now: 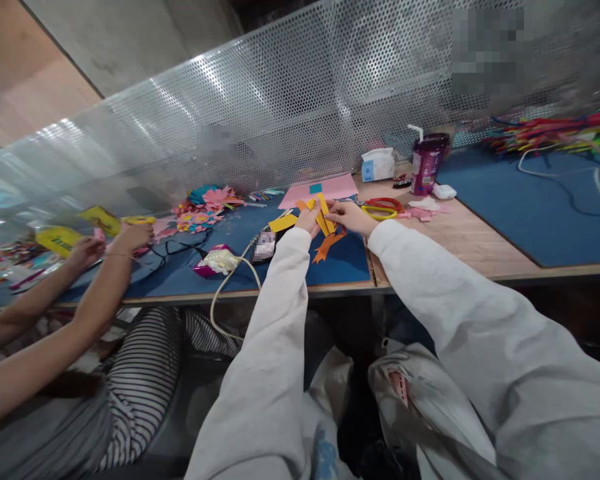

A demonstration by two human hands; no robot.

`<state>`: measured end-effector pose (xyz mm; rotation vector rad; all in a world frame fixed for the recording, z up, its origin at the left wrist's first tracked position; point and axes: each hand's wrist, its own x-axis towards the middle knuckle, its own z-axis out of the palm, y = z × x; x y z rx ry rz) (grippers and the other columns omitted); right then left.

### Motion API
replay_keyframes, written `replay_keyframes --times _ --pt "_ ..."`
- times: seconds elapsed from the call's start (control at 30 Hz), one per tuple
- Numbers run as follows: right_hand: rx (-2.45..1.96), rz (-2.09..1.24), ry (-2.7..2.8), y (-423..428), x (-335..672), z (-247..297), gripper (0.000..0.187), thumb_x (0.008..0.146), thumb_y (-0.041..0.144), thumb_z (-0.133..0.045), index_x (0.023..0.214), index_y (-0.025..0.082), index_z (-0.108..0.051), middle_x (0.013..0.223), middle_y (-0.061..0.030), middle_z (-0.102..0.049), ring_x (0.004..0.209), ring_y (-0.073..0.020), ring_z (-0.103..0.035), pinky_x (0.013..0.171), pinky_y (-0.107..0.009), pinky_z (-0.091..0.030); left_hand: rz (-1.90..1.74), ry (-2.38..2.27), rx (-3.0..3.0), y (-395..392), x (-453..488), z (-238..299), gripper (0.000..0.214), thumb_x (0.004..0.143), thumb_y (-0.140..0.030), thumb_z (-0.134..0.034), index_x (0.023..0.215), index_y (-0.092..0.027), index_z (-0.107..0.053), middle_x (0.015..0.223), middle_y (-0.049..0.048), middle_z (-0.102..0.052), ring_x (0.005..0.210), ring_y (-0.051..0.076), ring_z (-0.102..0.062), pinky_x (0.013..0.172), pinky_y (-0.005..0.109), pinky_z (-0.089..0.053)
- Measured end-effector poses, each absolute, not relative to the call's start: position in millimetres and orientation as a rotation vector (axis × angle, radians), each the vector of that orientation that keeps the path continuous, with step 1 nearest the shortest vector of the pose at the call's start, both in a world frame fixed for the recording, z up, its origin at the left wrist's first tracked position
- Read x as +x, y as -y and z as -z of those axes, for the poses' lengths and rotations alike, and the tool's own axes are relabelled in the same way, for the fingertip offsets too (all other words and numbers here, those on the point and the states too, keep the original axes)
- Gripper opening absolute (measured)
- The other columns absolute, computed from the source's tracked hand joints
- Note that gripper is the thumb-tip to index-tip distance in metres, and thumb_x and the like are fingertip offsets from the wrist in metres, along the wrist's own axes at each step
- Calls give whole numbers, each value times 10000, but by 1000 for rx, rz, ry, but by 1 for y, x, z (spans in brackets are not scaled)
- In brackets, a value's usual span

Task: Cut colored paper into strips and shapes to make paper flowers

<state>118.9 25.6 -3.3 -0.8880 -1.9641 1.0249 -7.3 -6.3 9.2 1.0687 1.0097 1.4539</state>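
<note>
Between my two hands is a folded strip of yellow paper, held above the blue mat. My left hand grips it from the left with bent fingers. From the right, the fingertips of my right hand pinch its edge. An orange paper cutout with jagged ends lies just below, on the mat. To the left of my left hand, a flat yellow piece of paper rests over a dark phone. Red- and yellow-handled scissors lie right of my right hand.
A lidded purple cup with a straw and a tissue pack stand at the back. Pink paper lies against the perforated metal screen. Paper flowers are piled left. A co-worker's hands work at far left.
</note>
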Motion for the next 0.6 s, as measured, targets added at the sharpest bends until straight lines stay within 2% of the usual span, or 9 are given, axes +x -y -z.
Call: replay_keyframes --times 0.2,0.43,0.6 --pt "-890 -879 2019 -28 118 5 251 775 334 -712 684 127 -600 596 12 -580 546 -99 -513 555 -219 -417 -1369 -1021 1102 6 -6 -7 392 960 -376 -378 1048 -123 -664 1021 152 -720 1036 188 -671 862 284 -532" --pt "-898 -612 2206 -23 115 4 185 823 269 -648 705 126 -645 685 -29 -651 637 -125 -562 644 -239 -424 -1349 -1045 1102 2 -8 -4 320 938 -351 -442 986 -136 -674 985 148 -725 1012 207 -678 797 291 -540" --pt "-963 -388 2311 -19 115 4 191 858 300 -626 794 125 -668 828 -94 -698 789 -176 -621 733 -261 -441 -1350 -1089 1137 5 -5 -8 336 963 -292 -367 932 -149 -669 1016 139 -724 1027 181 -666 784 260 -523"
